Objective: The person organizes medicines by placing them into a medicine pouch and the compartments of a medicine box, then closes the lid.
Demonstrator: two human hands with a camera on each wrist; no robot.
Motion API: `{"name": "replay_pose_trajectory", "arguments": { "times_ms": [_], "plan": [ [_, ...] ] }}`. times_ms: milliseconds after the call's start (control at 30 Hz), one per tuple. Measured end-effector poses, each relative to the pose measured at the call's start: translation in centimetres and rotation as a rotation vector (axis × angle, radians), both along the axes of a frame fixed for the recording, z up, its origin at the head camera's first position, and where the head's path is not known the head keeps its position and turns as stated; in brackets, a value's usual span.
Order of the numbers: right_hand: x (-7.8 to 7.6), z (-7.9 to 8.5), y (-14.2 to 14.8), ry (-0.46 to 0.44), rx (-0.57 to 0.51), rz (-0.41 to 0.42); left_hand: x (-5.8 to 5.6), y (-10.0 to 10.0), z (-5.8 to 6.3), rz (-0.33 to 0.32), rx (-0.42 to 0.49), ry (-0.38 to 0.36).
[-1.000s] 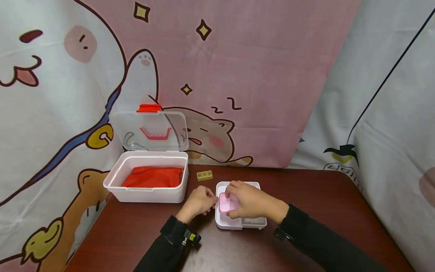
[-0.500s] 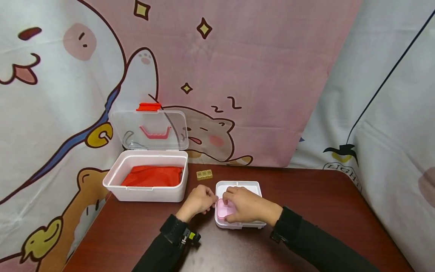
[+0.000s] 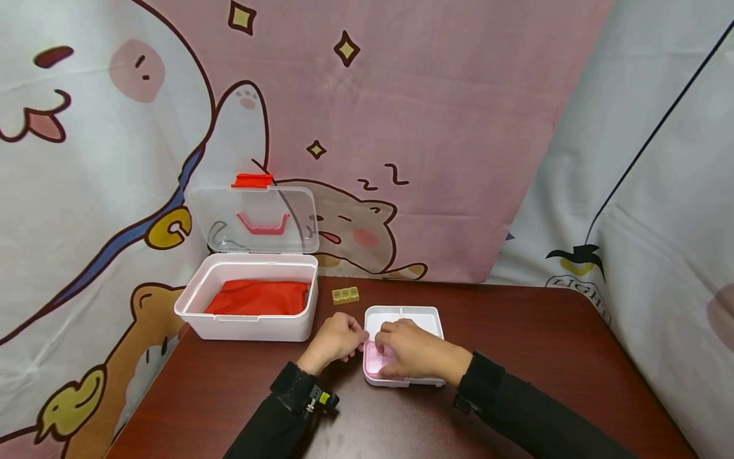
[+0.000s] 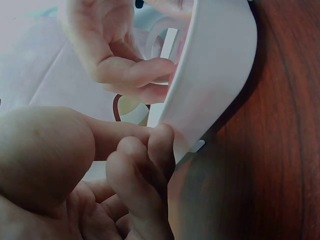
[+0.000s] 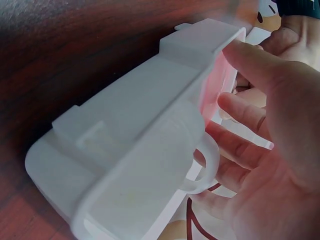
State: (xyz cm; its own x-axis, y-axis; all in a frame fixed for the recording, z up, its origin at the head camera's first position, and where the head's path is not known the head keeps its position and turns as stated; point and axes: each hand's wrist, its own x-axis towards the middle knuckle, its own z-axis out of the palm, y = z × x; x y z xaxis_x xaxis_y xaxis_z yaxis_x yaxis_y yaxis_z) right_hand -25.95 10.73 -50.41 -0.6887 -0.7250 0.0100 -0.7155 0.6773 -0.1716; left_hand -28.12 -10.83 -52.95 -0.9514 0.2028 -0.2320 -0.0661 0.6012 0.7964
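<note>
A white divided box (image 3: 423,313) lies on the table before me. A small pink tray (image 3: 374,362) sits low in its front left compartment. My right hand (image 3: 417,349) reaches over the box, its thumb and fingers around the tray's edges. The right wrist view shows the thumb by the box rim and fingertips against the pink wall (image 5: 214,82). At the box's left side, my left hand (image 3: 335,338) pinches the rim between thumb and index finger, its other fingers curled. A white ring-shaped loop (image 5: 209,167) stands up inside the box beneath the right fingers.
A larger white bin (image 3: 252,328) with red cloth (image 3: 258,298) inside stands at the back left, its clear lid (image 3: 220,210) raised. Behind the left hand lies a small yellow compartmented piece (image 3: 345,296). A printed curtain (image 3: 459,159) hangs along the table's back edge.
My right hand has moved the pink tray toward me and slightly left, down into the front left compartment, where it now sits lower. My left hand has stayed at the box's side.
</note>
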Motion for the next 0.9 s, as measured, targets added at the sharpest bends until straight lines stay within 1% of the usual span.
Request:
{"name": "replay_pose_trajectory", "arguments": {
  "times_ms": [133, 233, 367, 467, 567, 667, 767, 900],
  "plan": [
    [0.0, -0.2, 0.0, -0.006, -0.008, -0.014, -0.1, 0.0, -0.1, 0.002, -0.001, -0.002],
    [0.1, -0.1, 0.3, 0.002, -0.046, -0.020, -0.1, 0.0, -0.1, 0.004, -0.006, -0.005],
    [0.1, 0.8, 1.1, 0.012, -0.169, -0.024, -0.1, 0.0, 0.0, 0.008, -0.010, -0.017],
    [-0.2, 2.0, 2.2, 0.008, -0.278, -0.061, 0.0, 0.1, 0.1, 0.013, -0.005, -0.022],
    [-0.6, 3.0, 3.8, -0.011, -0.362, -0.149, 0.0, 0.2, 0.2, 0.019, -0.001, -0.030],
    [-0.9, 3.6, 5.7, -0.064, -0.422, -0.277, 0.0, 0.2, 0.2, 0.020, -0.001, -0.032],
    [-1.1, 3.7, 7.7, -0.131, -0.433, -0.420, 0.0, 0.2, 0.2, 0.023, -0.004, -0.032],
    [-1.1, 3.1, 9.6, -0.225, -0.397, -0.578, 0.1, 0.2, 0.2, 0.028, -0.008, -0.026]
  ]
}}
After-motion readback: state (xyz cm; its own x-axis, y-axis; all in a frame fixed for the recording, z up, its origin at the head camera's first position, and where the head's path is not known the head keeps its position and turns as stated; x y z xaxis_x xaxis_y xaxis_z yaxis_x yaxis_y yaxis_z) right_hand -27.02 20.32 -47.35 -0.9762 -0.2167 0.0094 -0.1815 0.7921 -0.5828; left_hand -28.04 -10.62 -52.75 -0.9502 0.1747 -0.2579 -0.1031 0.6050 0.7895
